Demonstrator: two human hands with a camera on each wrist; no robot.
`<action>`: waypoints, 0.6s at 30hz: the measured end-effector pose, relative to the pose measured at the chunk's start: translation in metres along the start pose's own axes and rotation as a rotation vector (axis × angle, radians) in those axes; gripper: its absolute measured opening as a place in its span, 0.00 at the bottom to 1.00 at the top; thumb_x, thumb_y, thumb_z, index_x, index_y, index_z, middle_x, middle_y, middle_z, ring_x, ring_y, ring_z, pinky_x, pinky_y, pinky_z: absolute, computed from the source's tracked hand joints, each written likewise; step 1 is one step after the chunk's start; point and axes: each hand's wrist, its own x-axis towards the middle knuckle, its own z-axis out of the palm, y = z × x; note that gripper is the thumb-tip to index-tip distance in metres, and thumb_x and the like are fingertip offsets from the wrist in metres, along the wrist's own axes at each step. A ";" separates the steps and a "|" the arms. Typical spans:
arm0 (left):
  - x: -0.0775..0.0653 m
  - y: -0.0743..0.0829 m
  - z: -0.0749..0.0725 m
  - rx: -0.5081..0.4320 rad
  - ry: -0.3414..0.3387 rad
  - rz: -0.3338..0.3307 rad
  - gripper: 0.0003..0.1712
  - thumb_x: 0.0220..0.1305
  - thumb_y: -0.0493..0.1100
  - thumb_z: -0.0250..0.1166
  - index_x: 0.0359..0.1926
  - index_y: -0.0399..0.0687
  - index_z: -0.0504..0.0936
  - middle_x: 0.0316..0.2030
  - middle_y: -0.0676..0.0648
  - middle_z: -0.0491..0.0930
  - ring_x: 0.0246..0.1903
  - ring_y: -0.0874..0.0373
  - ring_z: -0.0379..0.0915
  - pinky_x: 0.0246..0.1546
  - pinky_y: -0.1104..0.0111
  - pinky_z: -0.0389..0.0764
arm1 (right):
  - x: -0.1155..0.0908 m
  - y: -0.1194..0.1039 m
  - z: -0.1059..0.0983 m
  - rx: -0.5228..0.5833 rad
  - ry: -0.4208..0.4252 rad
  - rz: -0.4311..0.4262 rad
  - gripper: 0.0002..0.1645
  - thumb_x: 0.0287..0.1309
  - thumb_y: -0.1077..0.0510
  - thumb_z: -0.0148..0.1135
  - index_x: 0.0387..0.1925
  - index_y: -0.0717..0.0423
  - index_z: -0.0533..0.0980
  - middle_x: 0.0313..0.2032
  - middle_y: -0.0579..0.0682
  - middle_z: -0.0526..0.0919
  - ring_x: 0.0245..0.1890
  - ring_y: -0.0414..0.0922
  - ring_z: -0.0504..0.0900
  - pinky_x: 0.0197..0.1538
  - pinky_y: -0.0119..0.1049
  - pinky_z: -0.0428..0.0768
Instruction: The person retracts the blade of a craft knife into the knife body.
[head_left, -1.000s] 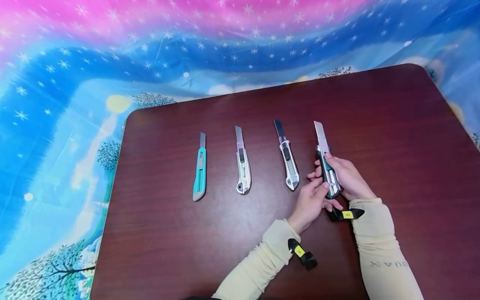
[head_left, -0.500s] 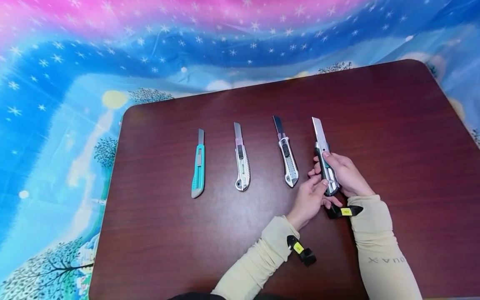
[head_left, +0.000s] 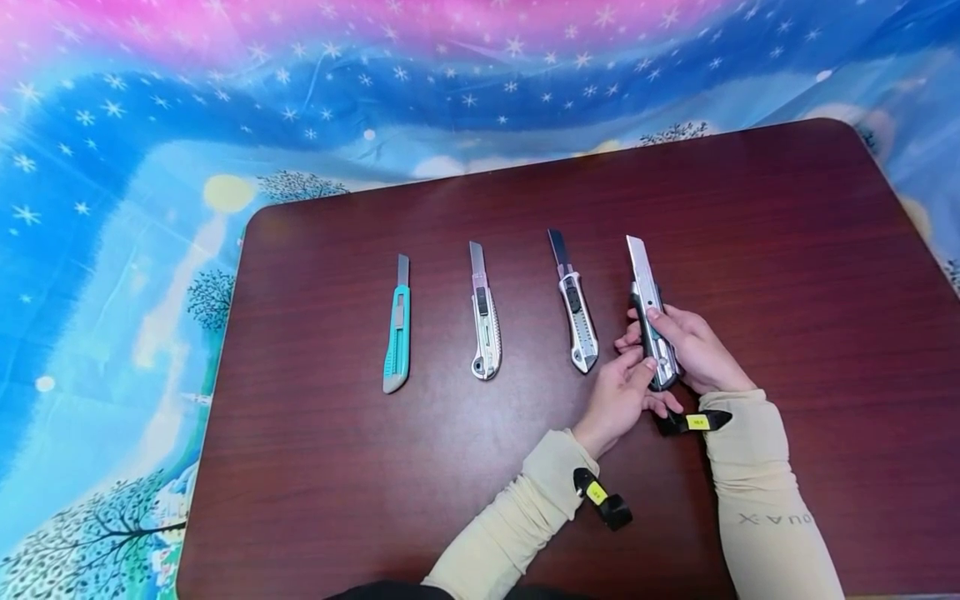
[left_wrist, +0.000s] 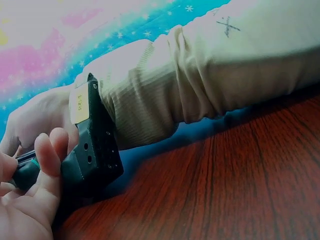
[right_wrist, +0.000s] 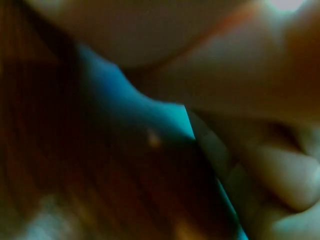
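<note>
My right hand (head_left: 699, 354) grips a black-and-silver utility knife (head_left: 663, 363) with its broad blade out, tip pointing away from me. The right thumb lies along the top of the knife, near the slider. At the knife's rear end, my left hand (head_left: 613, 398) pinches the handle between thumb and fingers. In the left wrist view the dark butt of the knife (left_wrist: 26, 174) shows between the left fingers, with the right hand (left_wrist: 42, 117) beyond it. The right wrist view is dark and blurred, filled mostly by skin close to the lens.
Left of the hands, three more knives lie in a row, blades out and pointing away: a silver knife with a black blade (head_left: 580, 325), a silver one (head_left: 486, 333) and a teal one (head_left: 398, 342). The brown table (head_left: 315, 467) ends at a patterned cloth (head_left: 420, 83).
The right thumb has slid slightly back along the knife, so a hole near the blade's base shows more clearly. The head view has shifted a little. Both hands keep their hold.
</note>
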 end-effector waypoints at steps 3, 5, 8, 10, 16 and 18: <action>0.000 0.000 -0.001 -0.015 -0.004 0.002 0.18 0.69 0.40 0.44 0.57 0.39 0.66 0.36 0.18 0.70 0.18 0.60 0.75 0.18 0.76 0.76 | 0.000 0.001 -0.001 0.014 -0.045 -0.019 0.23 0.68 0.59 0.36 0.53 0.78 0.54 0.36 0.55 0.82 0.39 0.46 0.83 0.38 0.33 0.82; 0.000 0.000 -0.001 -0.023 -0.007 0.002 0.18 0.69 0.40 0.44 0.57 0.39 0.65 0.36 0.18 0.70 0.18 0.59 0.74 0.18 0.76 0.76 | 0.000 0.001 -0.003 0.018 -0.063 -0.025 0.23 0.68 0.60 0.35 0.54 0.79 0.53 0.37 0.55 0.82 0.40 0.47 0.82 0.38 0.34 0.82; 0.000 0.000 -0.001 -0.030 -0.008 0.003 0.18 0.69 0.40 0.44 0.57 0.39 0.65 0.37 0.17 0.70 0.18 0.59 0.74 0.18 0.76 0.76 | 0.000 0.002 -0.004 0.016 -0.076 -0.029 0.23 0.68 0.61 0.34 0.55 0.79 0.52 0.38 0.56 0.82 0.41 0.48 0.82 0.39 0.34 0.82; 0.000 0.000 0.000 -0.030 -0.008 0.001 0.18 0.69 0.40 0.44 0.57 0.39 0.65 0.37 0.17 0.70 0.18 0.59 0.74 0.18 0.76 0.76 | 0.000 0.002 -0.004 0.009 -0.080 -0.029 0.24 0.69 0.61 0.34 0.55 0.79 0.51 0.38 0.56 0.82 0.41 0.48 0.82 0.39 0.34 0.82; 0.001 0.000 0.000 -0.029 0.002 -0.007 0.17 0.69 0.40 0.44 0.56 0.40 0.66 0.37 0.18 0.70 0.18 0.59 0.74 0.18 0.76 0.76 | -0.001 0.001 -0.005 -0.007 -0.116 -0.046 0.24 0.69 0.62 0.33 0.57 0.79 0.49 0.41 0.59 0.81 0.43 0.50 0.81 0.41 0.34 0.81; 0.001 0.000 0.000 -0.029 0.006 -0.010 0.17 0.69 0.40 0.44 0.56 0.40 0.66 0.38 0.18 0.70 0.18 0.59 0.74 0.18 0.76 0.76 | -0.001 0.001 -0.005 -0.006 -0.117 -0.040 0.24 0.69 0.62 0.33 0.57 0.79 0.48 0.42 0.58 0.80 0.44 0.49 0.80 0.42 0.34 0.81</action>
